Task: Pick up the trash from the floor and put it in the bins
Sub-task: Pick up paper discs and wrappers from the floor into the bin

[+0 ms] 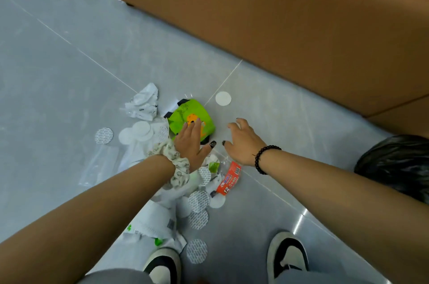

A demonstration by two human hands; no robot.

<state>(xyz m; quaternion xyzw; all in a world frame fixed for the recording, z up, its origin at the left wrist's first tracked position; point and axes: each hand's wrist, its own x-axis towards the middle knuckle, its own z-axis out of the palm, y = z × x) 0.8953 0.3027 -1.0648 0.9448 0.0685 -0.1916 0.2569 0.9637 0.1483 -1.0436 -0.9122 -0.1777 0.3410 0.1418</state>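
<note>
Two hands (190, 142), one green packet (191, 118)

left hand (189, 142): cream floral scrunchie (176, 167) at wrist, dark nail polish | right hand (243, 142): black bead bracelet (264, 158), dark nails | arms: bare | shoes (287, 255): black-and-white | trousers: grey

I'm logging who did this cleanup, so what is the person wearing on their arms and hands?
Both arms are bare, no sleeves. The left hand has a cream patterned fabric scrunchie round its wrist. The right hand has a black beaded bracelet at the wrist. The nails are painted dark.
</note>
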